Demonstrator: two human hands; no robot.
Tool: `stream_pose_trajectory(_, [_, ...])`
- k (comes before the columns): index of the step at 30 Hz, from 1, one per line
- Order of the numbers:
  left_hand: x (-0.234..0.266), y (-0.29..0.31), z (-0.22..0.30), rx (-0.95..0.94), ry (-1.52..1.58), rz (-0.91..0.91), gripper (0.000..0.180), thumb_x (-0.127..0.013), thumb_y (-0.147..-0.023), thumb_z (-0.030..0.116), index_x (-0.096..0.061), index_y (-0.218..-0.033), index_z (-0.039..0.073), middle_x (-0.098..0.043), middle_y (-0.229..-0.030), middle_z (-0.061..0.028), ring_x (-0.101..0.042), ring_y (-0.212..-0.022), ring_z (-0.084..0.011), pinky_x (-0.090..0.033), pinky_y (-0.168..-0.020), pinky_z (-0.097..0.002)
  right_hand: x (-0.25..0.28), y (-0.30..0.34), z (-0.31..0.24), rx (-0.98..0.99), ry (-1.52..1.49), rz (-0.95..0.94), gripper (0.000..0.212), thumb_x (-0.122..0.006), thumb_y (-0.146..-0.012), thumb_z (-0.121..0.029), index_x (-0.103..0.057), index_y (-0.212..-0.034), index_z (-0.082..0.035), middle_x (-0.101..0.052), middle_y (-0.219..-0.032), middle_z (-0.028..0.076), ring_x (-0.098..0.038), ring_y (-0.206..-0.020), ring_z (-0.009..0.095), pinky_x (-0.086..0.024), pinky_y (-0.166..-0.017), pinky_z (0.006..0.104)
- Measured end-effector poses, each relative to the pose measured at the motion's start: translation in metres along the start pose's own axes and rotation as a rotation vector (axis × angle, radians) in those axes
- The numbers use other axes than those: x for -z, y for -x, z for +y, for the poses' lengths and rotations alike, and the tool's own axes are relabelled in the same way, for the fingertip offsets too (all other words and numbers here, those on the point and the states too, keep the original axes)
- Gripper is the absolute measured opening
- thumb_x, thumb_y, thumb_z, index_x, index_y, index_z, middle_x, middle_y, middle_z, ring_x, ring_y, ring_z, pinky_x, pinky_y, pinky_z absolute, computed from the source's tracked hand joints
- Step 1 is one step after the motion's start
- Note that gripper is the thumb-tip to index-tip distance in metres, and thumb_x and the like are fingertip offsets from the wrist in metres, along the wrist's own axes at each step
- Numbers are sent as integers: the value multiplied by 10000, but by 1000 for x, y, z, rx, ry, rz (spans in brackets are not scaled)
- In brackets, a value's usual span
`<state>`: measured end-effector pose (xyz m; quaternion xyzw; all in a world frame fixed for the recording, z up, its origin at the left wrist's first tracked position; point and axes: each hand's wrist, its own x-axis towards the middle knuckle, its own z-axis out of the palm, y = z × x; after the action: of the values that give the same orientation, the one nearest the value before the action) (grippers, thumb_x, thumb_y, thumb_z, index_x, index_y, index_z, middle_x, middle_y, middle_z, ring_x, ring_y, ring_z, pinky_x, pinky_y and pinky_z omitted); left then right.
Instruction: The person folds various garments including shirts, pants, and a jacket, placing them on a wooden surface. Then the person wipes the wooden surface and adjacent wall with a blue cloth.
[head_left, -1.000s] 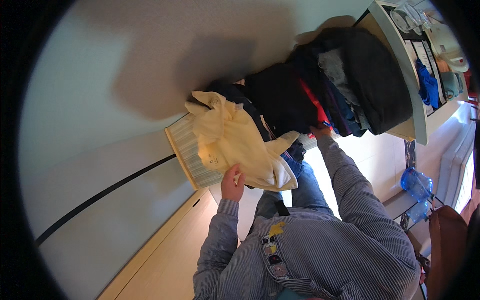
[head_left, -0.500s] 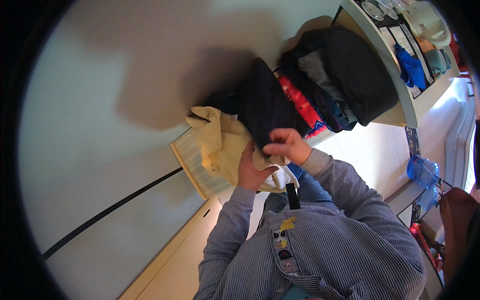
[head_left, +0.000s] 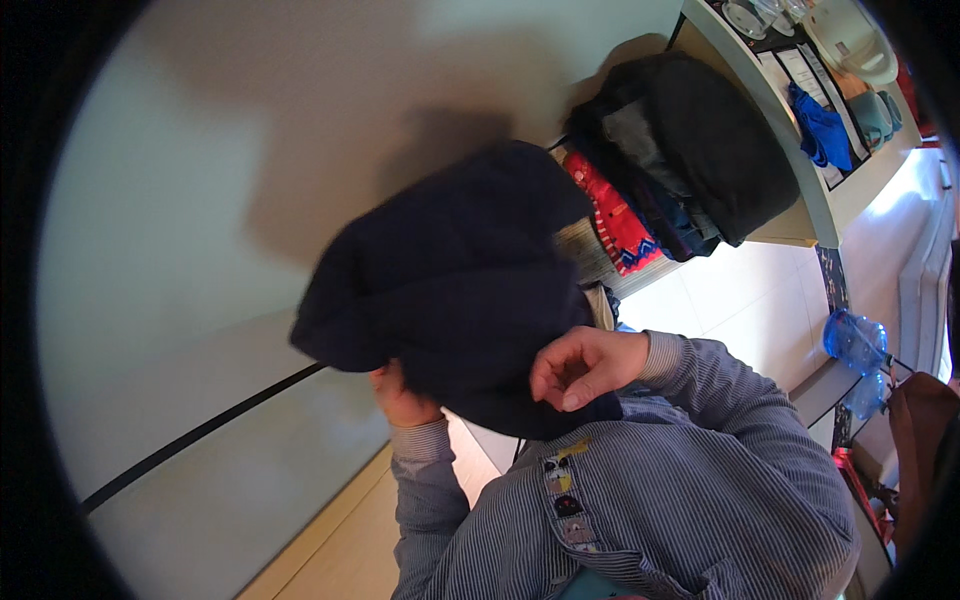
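A dark navy garment [head_left: 460,290], its kind hidden by the folds, spreads in front of me. My left hand [head_left: 402,398] grips its lower left edge, with some fingers hidden behind the cloth. At the right part of the garment, my right hand [head_left: 588,368] has curled fingers closed on the fabric. Only a sliver of cream cloth [head_left: 601,306] shows beneath the navy one, beside my right hand.
A red patterned garment [head_left: 612,220] lies on a striped surface [head_left: 585,250] beyond my hands. Beside it stands a pile of dark folded clothes [head_left: 700,140]. A counter [head_left: 820,200] with a blue cloth [head_left: 820,125] and mugs is at far right. A wall [head_left: 180,230] runs along the left.
The navy garment has come toward me and left, spreading over the cream garment that was in view. My left hand has moved down and left; my right hand has come slightly nearer.
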<state>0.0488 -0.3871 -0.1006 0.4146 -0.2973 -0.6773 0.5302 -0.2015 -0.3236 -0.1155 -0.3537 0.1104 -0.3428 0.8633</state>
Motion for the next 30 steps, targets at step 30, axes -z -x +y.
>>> stream_pose_trajectory(30, [-14,9,18,90,-366,-280,371,-532,-848,270,-512,-1109,8,-580,-1024,-79,-550,-913,-165,-422,-839,-286,7,55,-51,522,1344,1117,364,-503,-800,-108,-499,-1159,-45,-518,-1175,124,-473,-1114,270,-358,-965,383])
